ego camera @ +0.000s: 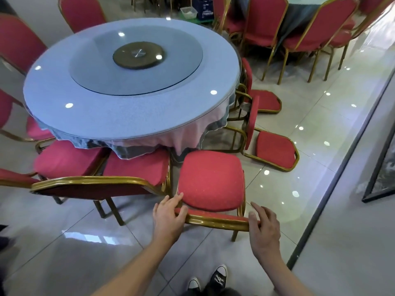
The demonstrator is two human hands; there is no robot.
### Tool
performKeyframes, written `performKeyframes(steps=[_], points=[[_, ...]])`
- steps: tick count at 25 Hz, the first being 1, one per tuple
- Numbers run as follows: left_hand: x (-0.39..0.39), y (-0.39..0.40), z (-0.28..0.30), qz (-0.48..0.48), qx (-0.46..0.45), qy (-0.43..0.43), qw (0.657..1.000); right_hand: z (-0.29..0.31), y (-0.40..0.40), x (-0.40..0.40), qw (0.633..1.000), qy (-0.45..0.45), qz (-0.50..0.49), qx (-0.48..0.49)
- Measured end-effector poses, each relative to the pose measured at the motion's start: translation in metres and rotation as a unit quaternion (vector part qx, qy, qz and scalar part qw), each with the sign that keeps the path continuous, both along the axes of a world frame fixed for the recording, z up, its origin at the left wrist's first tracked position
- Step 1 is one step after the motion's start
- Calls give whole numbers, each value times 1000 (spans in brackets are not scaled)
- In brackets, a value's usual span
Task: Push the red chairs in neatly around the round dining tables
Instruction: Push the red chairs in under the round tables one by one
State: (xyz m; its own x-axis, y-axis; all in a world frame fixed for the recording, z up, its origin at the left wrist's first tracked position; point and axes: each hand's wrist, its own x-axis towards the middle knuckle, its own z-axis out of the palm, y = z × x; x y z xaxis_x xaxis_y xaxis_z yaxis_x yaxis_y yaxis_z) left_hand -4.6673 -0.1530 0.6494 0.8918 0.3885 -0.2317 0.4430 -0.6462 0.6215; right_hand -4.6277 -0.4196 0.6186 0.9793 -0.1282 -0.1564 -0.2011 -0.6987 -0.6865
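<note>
Both your left hand (168, 218) and right hand (264, 228) grip the red padded gold-framed chair's (211, 180) backrest; its front legs are hidden under the seat.

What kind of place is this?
Probably a restaurant banquet hall: a round table with a glass turntable, matching red chairs ringing it, and a second table set the same way behind.
</note>
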Motion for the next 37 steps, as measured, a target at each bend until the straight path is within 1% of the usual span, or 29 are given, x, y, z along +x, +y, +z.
performKeyframes(steps=[4,7,10,14,20,24,26,30,34,37], points=[[14,-14,5,-11,-2,-4,1000,0,-18,23,1000,20,9,10],[27,-35,9,17,-4,4,1000,4,-39,51,998,41,42,10],[38,-61,10,36,-6,11,999,4,-59,78,997,31,62,26],[54,-85,5,65,-7,7,998,-3,-81,112,996,17,88,20],[79,-136,-8,157,14,15,987,-3,-112,177,984,24,178,-2],[108,-169,-5,212,19,-3,977,-1,-127,228,972,30,231,-16],[125,-181,-3,243,26,-7,970,0,-129,255,968,40,248,-20],[155,-190,-4,282,5,-24,959,1,-124,295,957,52,281,-42],[184,-179,-4,318,4,-49,947,7,-107,324,949,55,306,-57],[192,-166,-7,331,17,-53,942,13,-91,330,952,56,300,-40]])
